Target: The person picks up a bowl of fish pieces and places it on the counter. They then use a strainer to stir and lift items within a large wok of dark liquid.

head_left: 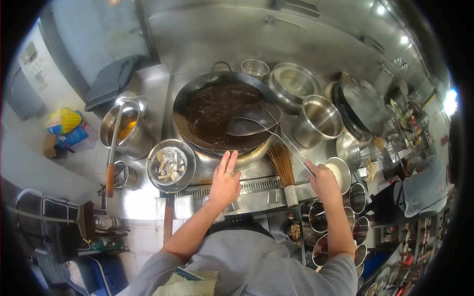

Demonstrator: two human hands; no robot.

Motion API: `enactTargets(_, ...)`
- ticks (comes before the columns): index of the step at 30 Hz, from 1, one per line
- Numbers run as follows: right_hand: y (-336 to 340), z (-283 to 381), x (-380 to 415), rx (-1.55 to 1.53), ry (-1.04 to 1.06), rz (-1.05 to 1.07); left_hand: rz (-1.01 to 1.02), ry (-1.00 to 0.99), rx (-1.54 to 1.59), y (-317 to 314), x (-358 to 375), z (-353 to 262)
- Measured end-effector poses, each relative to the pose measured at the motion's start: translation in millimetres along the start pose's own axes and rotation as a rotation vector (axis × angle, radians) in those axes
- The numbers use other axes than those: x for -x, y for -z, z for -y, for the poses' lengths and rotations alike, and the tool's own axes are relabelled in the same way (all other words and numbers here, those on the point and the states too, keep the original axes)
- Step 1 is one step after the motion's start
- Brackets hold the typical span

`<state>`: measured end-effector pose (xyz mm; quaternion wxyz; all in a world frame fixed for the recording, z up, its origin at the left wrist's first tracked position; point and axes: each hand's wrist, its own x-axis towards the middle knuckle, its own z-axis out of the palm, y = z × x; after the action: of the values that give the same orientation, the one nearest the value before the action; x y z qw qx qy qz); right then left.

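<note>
A large black wok (183, 101) full of dark brown liquid sits on the steel stove. My right hand (323, 181) grips the long handle of a wire skimmer ladle (252, 126), whose bowl rests in the liquid at the wok's right side. My left hand (224, 183) is flat, fingers together and pointing at the wok's near rim, holding nothing; a ring shows on one finger. Just left of that hand stands a round metal strainer dish (168, 166) with pale food pieces.
A steel pot (129, 129) with oil and a wooden-handled ladle stands left of the wok. A bamboo brush (284, 170), steel pots (320, 120), a colander (348, 150) and a white bowl (340, 172) crowd the right. Seasoning bowls (356, 197) sit below. Another person (419, 185) works at far right.
</note>
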<state>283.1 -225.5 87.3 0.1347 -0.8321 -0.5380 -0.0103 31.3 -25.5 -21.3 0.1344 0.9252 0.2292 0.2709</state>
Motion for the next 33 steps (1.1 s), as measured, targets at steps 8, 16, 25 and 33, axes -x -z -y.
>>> enactTargets(8, -68, -10, -53, -0.139, 0.044, -0.110, 0.020, 0.010, -0.016, 1, 1, -2)
enactTargets(16, -105, 17, -98, -0.299, 0.045, -0.185, 0.018, 0.027, -0.016, 0, 1, -4)
enactTargets(25, -112, 36, -92, -0.352, 0.042, -0.153, -0.043, 0.027, -0.006, 5, -4, -6)
enactTargets(33, -108, 30, -43, -0.353, 0.051, -0.109, -0.061, 0.045, 0.022, 19, -11, -12)
